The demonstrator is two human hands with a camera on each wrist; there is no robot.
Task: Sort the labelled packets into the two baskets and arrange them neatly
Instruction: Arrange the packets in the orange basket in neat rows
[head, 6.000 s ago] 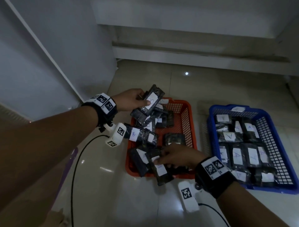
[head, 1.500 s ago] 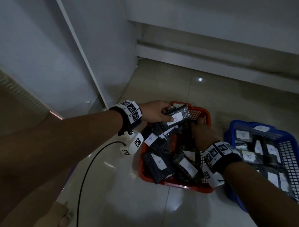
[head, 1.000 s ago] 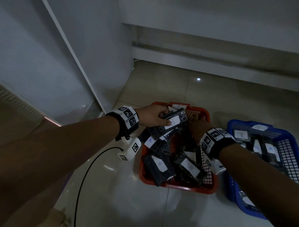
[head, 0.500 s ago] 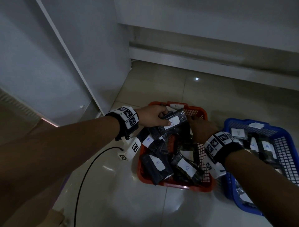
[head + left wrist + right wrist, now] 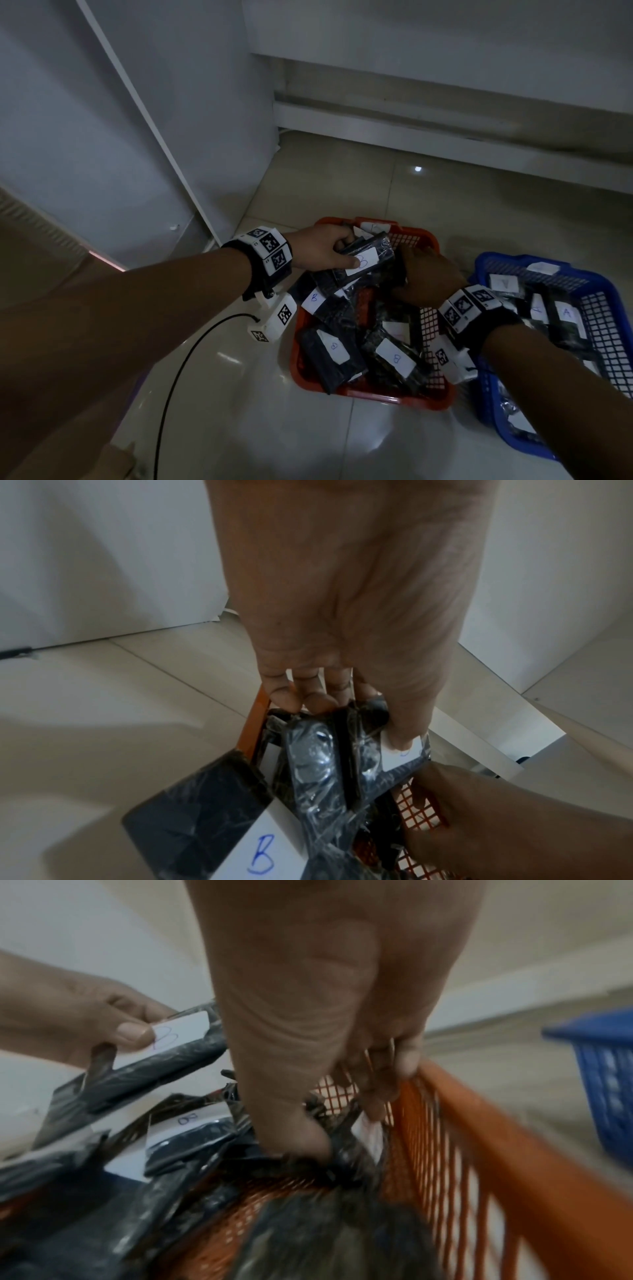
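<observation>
On the far left, a black cable [image 5: 178, 370] is trailing across the glossy tiled floor [image 5: 239, 428] below the white wall panel [image 5: 137, 120]. Next to it, the person's left hand [image 5: 320, 251] is gripping a small stack of black plastic-wrapped packets [image 5: 368, 262] above the far end of the orange basket [image 5: 373, 397], fingers curled underneath and the thumb pressing on the top packet's white "B" label [image 5: 363, 265]. Below that, more B-labelled packets [image 5: 334, 353] are lying jumbled and overlapping in the basket, one poking over the left rim. To the right, the right hand [image 5: 428, 274] is reaching down inside the basket against its mesh wall, thumb and fingers pinching the edge of a loose packet [image 5: 346, 1139]; that wrist view is blurry, so I cannot tell how firm the pinch is. Furthest right, the blue basket [image 5: 507, 435] is holding A-labelled packets [image 5: 565, 318] in tidier rows. The risk, as I see it, is slippery wrap: the stack could fan out and spill from the left hand, and tugging the pinched packet could drag its neighbours over the rim or snag the mesh.
</observation>
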